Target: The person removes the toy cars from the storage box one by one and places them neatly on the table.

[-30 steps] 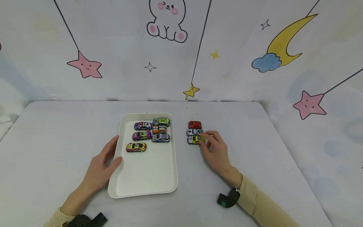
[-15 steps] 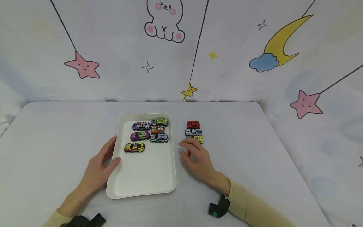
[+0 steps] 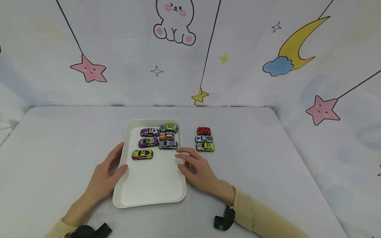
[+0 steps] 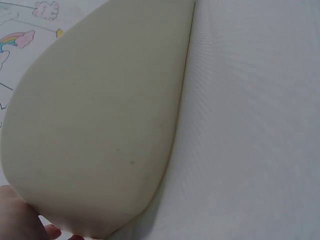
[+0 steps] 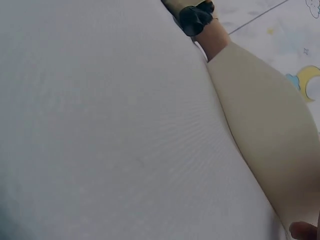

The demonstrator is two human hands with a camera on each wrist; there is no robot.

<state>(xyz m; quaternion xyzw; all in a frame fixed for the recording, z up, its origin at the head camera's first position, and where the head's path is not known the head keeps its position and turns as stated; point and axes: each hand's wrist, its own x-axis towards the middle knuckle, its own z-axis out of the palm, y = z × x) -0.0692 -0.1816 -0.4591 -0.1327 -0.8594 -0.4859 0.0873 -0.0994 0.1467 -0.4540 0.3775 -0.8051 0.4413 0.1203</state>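
A: We are logging the right hand [image 3: 197, 170] first. It is crossing from the row of three cars on the worktop [image 3: 253, 172] toward the white tray [image 3: 148, 198], and it is now hanging over the tray's right rim. A second ago its fingers [image 3: 183, 152] were at the yellow-green car [image 3: 205, 147]; that car is now lying free, the nearest of the row, behind the white car [image 3: 204, 139] and the red car [image 3: 203, 131].

B: Finger state?

A: Loosely spread, slightly bent, pinching nothing. The tips are pointing at the grey car [image 3: 168, 144], near it but apart.

B: And the left hand [image 3: 105, 175]?

A: We are seeing it in the same place as before, resting against the tray's left rim, thumb on the edge, fingers relaxed along the outside. We are not calling it a firm grip; the head view is too coarse there, and the left wrist view is showing only a sleeve and bare worktop.

B: Tray contents?

A: Six cars are sitting in the far half: grey, orange [image 3: 166, 136], green [image 3: 168, 128], two purple [image 3: 148, 142], and a yellow one [image 3: 142, 154] nearest the left hand.

B: Reading of the change?

A: We are judging that one placement is finished, three cars are out, and the hand is going back for another, probably the grey one.
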